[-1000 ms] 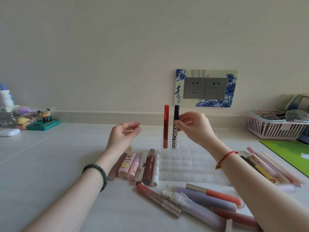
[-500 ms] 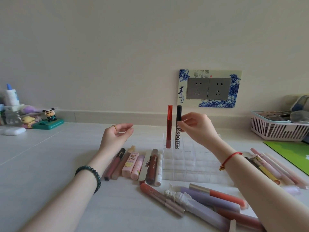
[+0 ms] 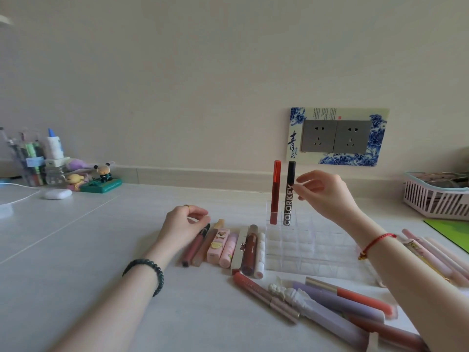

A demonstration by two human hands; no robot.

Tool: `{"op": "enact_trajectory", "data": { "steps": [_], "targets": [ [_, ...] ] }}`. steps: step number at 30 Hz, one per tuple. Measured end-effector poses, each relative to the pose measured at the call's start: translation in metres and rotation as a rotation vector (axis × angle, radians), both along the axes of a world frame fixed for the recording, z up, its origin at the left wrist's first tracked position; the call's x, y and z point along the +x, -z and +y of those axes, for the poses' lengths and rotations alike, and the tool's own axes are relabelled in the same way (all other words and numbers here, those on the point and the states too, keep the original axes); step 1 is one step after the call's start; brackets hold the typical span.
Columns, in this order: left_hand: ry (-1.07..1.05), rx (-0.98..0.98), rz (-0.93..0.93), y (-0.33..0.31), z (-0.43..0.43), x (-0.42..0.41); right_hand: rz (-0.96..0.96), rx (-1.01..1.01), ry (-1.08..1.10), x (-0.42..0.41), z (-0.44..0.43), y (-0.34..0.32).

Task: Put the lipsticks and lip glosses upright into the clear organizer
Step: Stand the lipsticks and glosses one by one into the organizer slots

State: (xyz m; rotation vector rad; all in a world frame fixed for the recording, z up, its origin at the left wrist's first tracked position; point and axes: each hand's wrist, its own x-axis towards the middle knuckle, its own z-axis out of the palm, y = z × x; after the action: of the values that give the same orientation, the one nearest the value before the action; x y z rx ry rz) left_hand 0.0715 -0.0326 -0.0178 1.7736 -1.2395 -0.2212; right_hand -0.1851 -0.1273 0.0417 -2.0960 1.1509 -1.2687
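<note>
In the clear plastic organizer's back row, a tall red plastic tube stands just left of a tall black plastic tube. Other lip tubes lie left of it and before it.

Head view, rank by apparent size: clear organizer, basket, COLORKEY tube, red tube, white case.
1. clear organizer
2. basket, partly cropped
3. COLORKEY tube and red tube, alike
4. white case
</note>
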Motion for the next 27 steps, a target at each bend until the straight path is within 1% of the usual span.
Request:
{"op": "enact_trajectory", "data": {
  "steps": [5, 7, 9, 11, 15, 17, 22, 27],
  "targets": [
    [-0.072, 0.100, -0.235, -0.005, -0.012, -0.013, -0.031, -0.039, 0.037, -0.012, 0.001, -0.011],
    [-0.119, 0.101, -0.335, -0.010, -0.018, -0.016, -0.049, -0.037, 0.036, -0.017, 0.002, -0.015],
    [-0.140, 0.100, -0.403, -0.014, -0.025, -0.019, -0.062, -0.034, 0.042, -0.021, 0.003, -0.016],
    [-0.146, 0.160, -0.444, -0.016, -0.031, -0.022, -0.067, -0.035, 0.046, -0.024, 0.003, -0.017],
    [-0.139, 0.330, -0.501, -0.018, -0.043, -0.023, -0.080, -0.034, 0.052, -0.026, 0.002, -0.019],
    [-0.130, 0.375, -0.528, -0.018, -0.048, -0.023, -0.088, -0.036, 0.055, -0.027, 0.001, -0.020],
    [-0.137, 0.402, -0.545, -0.015, -0.052, -0.023, -0.092, -0.052, 0.057, -0.030, 0.001, -0.022],
    [-0.154, 0.375, -0.462, -0.019, -0.049, -0.024, -0.105, -0.054, 0.056, -0.032, 0.002, -0.024]
  ]
}}
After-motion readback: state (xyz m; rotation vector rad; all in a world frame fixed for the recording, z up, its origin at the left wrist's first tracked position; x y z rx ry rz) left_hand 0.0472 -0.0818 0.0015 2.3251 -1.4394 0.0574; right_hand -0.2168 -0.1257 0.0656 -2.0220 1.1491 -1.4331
